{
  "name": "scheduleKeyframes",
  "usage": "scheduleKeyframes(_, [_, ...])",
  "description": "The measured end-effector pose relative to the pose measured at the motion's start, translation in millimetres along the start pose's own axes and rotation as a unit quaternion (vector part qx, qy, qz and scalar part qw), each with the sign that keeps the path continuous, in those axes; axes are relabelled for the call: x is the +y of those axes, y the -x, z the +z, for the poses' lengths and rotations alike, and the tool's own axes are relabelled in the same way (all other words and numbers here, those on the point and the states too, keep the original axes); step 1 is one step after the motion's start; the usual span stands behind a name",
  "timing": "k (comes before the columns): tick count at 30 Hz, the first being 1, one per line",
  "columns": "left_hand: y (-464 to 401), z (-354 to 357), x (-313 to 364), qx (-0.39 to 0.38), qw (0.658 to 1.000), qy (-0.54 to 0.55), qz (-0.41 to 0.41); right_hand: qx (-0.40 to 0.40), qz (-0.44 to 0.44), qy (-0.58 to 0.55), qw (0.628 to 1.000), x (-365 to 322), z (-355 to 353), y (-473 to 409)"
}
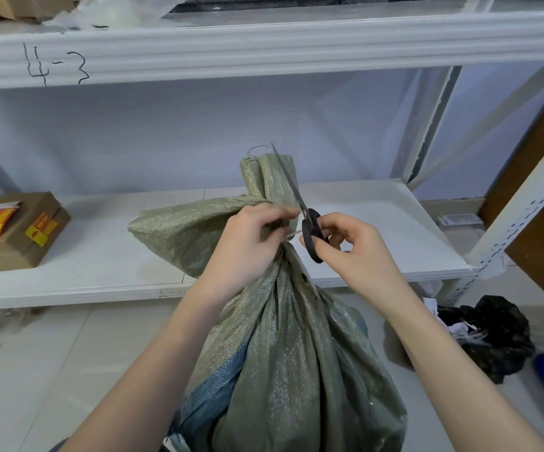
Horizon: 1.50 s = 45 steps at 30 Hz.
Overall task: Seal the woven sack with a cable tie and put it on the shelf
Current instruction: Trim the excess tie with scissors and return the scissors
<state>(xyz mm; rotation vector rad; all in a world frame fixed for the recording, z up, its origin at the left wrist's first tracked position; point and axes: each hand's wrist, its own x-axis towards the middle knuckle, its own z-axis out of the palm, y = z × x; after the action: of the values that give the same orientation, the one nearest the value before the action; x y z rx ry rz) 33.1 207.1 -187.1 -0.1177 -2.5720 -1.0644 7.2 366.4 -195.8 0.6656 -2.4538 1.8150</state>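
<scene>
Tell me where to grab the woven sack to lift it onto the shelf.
Grip the woven sack at its gathered neck just below the cable tie, coming from above. The fabric bunches narrow there, where the left hand already holds it, and it probably needs a second hand under the bulging body. The right hand holds scissors.
</scene>
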Motion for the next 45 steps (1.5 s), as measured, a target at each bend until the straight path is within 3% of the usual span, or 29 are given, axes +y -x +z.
scheduleKeyframes(3, [-2,6,-1,-0.048,0.994,-0.092,0.030,0.010,-0.004,0.051,0.999,3,1,-1])
scheduleKeyframes(6, [-5,9,-1,-0.023,0.993,-0.107,0.041,0.014,-0.006,0.074,0.997,5,1,-2])
scheduleKeyframes(10, [-9,2,-3,0.020,0.999,-0.018,-0.022,0.017,0.005,0.072,0.997,9,-4,-3])
scheduleKeyframes(13, [-12,-10,-9,0.037,0.996,0.042,-0.073,-0.033,0.030,0.092,0.995,14,-8,-2])
scheduleKeyframes(18, [-15,-22,-19,0.060,0.989,0.086,-0.104,-0.078,0.015,0.155,0.985,25,-8,1])
scheduleKeyframes(26, [-16,-30,-18,0.044,0.977,0.168,-0.125,-0.081,-0.002,0.211,0.974,35,-9,-3])
scheduleKeyframes(36, [-15,-36,3,0.057,0.998,-0.021,0.000,-0.028,-0.047,0.294,0.954,26,-5,0])
scheduleKeyframes(45, [-16,-30,4,0.040,0.999,-0.017,-0.029,-0.030,-0.065,0.345,0.936,19,-2,-3])
